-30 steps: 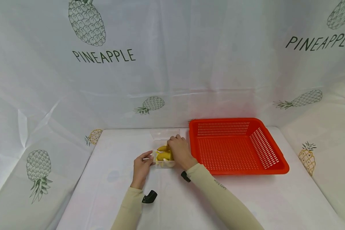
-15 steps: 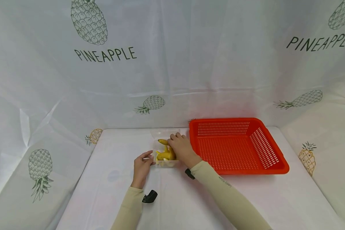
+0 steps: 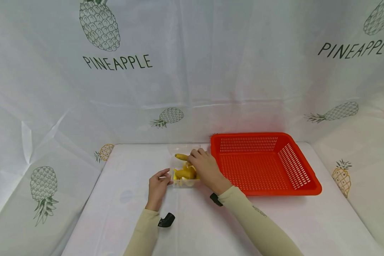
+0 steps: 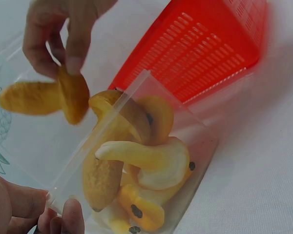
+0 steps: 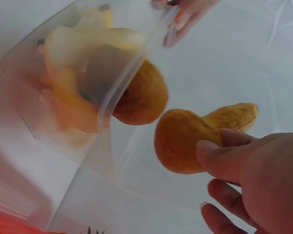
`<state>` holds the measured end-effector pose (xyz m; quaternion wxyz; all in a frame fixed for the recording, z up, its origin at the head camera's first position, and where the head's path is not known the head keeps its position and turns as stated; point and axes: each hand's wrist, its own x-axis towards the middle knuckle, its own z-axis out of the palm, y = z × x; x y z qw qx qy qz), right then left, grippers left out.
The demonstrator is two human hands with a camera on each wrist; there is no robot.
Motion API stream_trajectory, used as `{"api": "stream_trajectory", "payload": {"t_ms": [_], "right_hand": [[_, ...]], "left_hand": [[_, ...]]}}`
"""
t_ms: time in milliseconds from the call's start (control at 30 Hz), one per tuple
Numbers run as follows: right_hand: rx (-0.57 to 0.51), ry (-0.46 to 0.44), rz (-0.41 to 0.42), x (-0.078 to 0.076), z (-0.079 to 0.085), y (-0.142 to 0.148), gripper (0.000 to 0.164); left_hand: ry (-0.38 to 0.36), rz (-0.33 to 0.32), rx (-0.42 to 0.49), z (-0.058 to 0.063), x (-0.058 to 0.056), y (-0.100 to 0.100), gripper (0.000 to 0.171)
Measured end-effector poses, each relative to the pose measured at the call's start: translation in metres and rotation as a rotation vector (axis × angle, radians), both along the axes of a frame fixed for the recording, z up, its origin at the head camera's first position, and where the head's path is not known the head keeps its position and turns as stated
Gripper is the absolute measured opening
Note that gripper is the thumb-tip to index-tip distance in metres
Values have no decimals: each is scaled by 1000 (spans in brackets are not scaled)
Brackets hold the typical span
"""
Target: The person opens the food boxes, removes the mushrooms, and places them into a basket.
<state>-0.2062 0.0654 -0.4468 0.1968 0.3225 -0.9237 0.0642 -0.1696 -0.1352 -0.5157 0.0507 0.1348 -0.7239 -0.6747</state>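
Observation:
My right hand (image 3: 208,169) pinches a brownish-yellow mushroom (image 5: 185,144) by its cap, thumb against fingers. Its stem points left in the head view, and the mushroom hangs above the back of a clear plastic box (image 3: 179,184). At the box's left side, my left hand (image 3: 158,190) pinches the wall at a corner, as the left wrist view shows. Inside lie another brownish mushroom (image 4: 102,180) and several paler yellow pieces (image 4: 166,163), some with dark ends, heaped together. In the right wrist view the box wall partly blurs these contents.
Right of the box stands a red perforated basket (image 3: 254,193), close by my right hand. A clear lid-like flap (image 3: 182,148) lies behind the box. White pineapple-print sheeting (image 3: 195,78) rises behind the white-covered table (image 3: 115,220).
My right hand has raised the mushroom from among the pieces in the box to above it, shifting slightly right. The left hand has stayed at the box's left side.

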Motion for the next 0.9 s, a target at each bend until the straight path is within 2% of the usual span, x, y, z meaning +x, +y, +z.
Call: {"api": "stream_trajectory", "payload": {"t_ms": [200,400,533,733,900], "right_hand": [[-115,83,58,13,2,16,30],[-191,115,66,24,4,37,25],[-211,140,56,31,7,54,27],[-194,121,9,38,13,81,30],[-232,99,-14,41,14,106,29]], "left_hand": [[-9,-9,-5,-2,1,1,34],[-12,-20,-19,-3,1,1,35],[-14,-30,-13,-3,-1,0,35],[0,-30,2,-1,-3,-4,35],[-8,-30,4,0,-3,-4,35]]}}
